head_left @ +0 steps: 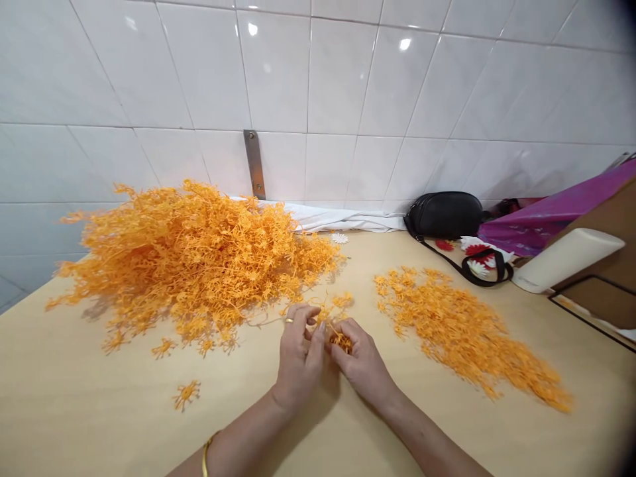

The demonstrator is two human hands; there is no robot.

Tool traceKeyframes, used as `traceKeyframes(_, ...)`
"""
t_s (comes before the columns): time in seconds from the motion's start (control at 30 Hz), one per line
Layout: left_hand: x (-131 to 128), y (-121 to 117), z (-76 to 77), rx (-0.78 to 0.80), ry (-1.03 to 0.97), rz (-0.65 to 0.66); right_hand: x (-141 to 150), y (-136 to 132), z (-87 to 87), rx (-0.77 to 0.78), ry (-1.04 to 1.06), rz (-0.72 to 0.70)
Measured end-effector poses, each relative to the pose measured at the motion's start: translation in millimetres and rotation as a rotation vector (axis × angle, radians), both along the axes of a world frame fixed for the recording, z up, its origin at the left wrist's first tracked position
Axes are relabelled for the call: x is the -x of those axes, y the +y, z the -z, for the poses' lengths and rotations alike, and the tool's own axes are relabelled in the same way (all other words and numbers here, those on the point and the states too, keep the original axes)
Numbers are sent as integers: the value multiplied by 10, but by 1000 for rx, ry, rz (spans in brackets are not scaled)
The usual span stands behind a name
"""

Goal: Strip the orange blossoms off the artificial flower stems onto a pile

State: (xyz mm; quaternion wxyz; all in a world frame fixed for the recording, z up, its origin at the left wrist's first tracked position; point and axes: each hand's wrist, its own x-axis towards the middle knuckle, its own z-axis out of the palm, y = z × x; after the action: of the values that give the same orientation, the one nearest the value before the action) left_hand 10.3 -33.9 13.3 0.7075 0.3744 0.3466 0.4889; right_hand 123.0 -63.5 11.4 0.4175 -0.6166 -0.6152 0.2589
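Observation:
My left hand (301, 344) is closed in a pinch, its thumb and fingertips at the thin orange strands of an artificial flower piece. Right beside it, my right hand (362, 361) curls around a small bunch of orange flower pieces (342, 342). The fingertips of both hands almost meet over the table, and they partly hide what lies between them. Just beyond the hands are a few loose orange bits (342, 300). A large tangled heap of orange flower sprays (199, 258) rises to the left, and a flatter pile of separate orange pieces (462, 324) spreads to the right.
One spidery orange piece (187, 394) lies alone on the pale table (99, 411). Along the tiled wall run a white cloth (348, 218) and a black pouch (447, 213) with a strap. Red and white flowers (479, 255), a cream bottle (566, 260) and purple fabric (556, 215) are at right.

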Motion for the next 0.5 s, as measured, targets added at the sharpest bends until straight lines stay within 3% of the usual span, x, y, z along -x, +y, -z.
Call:
traceKeyframes(0.1, 28, -29, -5, -378, 190, -57, -12, -23, 27, -6, -74, -46)
traceKeyframes(0.17, 25, -12, 29, -607, 363, 23, -32, -42, 34, -8, -112, -94)
traceKeyframes(0.27, 11, 31, 101, -758, 649, 155, -103, -58, 24, 9, -198, -137)
traceKeyframes(0.37, 10, 52, 143, -882, 895, 149, -204, -55, -14, 50, -287, -112)
traceKeyframes(0.5, 23, 84, 166, -960, 897, 180, -304, -56, -109, 99, -229, -65)
